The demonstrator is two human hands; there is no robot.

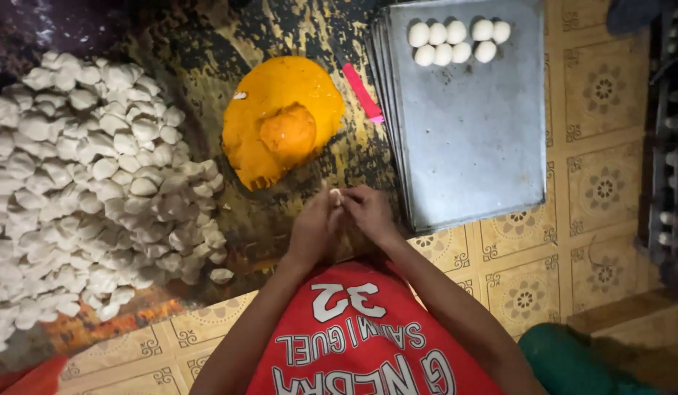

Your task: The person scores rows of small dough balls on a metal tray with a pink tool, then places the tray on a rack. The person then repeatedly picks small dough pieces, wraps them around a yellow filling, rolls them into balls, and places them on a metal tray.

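Two hands pinch one small piece of dough at the lower centre of the frame.

The left hand and the right hand are closed together around a small white dough piece, just below the orange filling mass. If the pinch is too strong, the piece may tear; it could also slip to the patterned floor instead of the metal tray at upper right.

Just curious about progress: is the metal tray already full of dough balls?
No, the metal tray holds only a few dough balls at its far end.
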